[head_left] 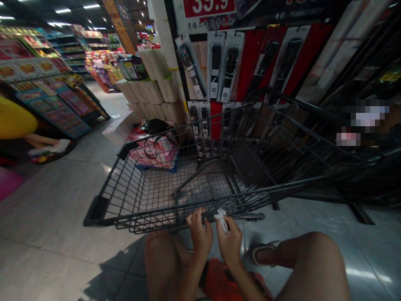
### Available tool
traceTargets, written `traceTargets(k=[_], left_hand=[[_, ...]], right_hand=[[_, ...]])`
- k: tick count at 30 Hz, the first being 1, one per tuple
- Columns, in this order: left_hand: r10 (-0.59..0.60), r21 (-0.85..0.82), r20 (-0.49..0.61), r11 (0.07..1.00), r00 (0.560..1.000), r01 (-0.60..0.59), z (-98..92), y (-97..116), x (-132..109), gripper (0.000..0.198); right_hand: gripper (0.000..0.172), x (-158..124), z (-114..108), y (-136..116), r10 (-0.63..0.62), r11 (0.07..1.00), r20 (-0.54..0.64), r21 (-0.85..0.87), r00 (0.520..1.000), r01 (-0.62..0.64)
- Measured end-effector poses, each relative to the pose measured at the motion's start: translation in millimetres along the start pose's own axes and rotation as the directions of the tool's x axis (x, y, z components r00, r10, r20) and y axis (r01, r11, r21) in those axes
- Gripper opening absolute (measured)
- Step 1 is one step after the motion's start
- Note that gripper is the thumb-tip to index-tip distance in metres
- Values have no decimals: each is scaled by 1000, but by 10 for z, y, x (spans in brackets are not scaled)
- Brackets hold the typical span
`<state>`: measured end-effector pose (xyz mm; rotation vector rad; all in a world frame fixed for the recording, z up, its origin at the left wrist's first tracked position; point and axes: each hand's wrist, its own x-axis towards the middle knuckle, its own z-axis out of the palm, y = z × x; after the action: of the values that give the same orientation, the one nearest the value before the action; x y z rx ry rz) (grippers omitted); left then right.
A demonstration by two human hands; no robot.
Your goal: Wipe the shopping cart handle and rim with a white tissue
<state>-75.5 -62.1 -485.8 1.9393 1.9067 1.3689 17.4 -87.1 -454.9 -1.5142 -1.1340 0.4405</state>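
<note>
A black wire shopping cart [191, 184] stands right in front of me, its basket seen from above. At its near side my left hand [199, 232] has its fingers curled over the lower bars, gripping the frame. Close beside it, my right hand [229, 240] pinches a crumpled white tissue [222, 219] between thumb and fingers. The tissue is up against the same side of the cart. Part of the bars behind my fingers is hidden.
Behind the cart, packaged watch straps [215, 62] hang on a display rack. Paper packs [153, 90] are stacked to its left, near a pink bag [153, 148] on the floor. Shelves of goods [53, 104] stand at left. My bent knees flank my hands.
</note>
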Motion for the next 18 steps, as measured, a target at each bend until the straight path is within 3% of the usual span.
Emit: traceTargets(k=[4, 10, 18], left_hand=[[-7, -12, -3, 1000, 1000, 6, 3, -6, -7, 27], [4, -12, -23, 1000, 1000, -5, 26, -33, -10, 26], [15, -9, -37, 1000, 999, -15, 23, -61, -25, 26]], right_hand=[[19, 93, -20, -161, -62, 997, -57, 51, 996, 64], [21, 266, 94, -287, -65, 996, -52, 59, 997, 68], [20, 297, 113, -439, -55, 996, 41, 75, 998, 52]])
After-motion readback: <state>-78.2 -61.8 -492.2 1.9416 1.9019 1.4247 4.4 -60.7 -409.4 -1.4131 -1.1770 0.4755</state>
